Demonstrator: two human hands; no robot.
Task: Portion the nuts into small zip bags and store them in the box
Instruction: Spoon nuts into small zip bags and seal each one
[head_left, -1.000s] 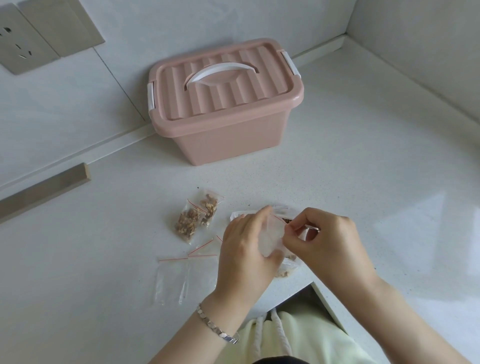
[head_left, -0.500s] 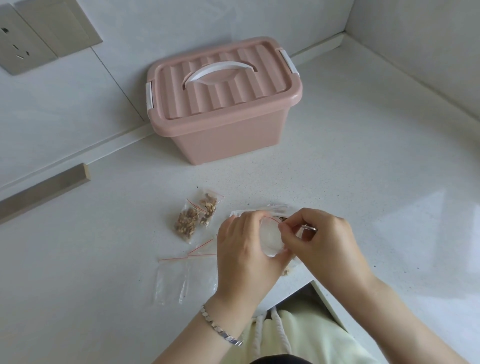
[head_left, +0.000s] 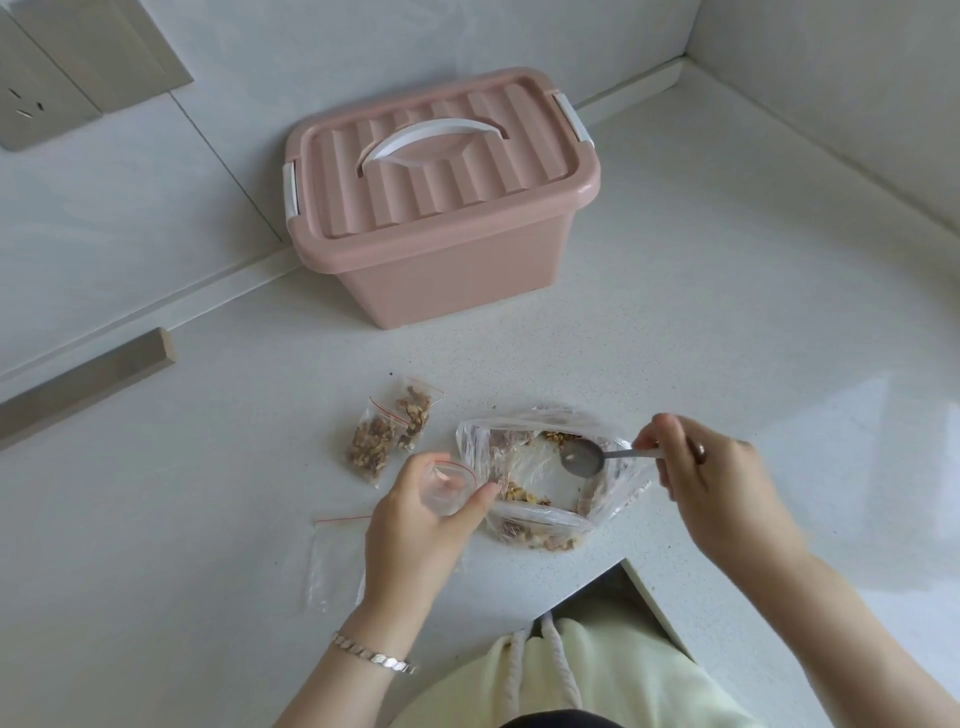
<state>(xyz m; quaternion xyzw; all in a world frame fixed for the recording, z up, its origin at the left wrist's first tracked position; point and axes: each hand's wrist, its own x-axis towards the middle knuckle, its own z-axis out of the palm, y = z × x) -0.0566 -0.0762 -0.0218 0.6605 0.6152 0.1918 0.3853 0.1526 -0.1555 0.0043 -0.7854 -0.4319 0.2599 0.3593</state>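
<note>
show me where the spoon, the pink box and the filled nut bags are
spoon (head_left: 582, 461), head view, on its bowl.
pink box (head_left: 457, 283), head view, on its front wall.
filled nut bags (head_left: 371, 449), head view, on the nearer bag.

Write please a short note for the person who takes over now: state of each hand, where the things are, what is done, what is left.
Left hand: holds an open, empty small zip bag.
Right hand: holds a spoon over the big nut bag, almost empty.
Done: two filled bags lie left of the big bag.
Pink box: at the wall, lid closed.
Left: fill this bag and the spare bags, seal them, put all in the box.
</note>
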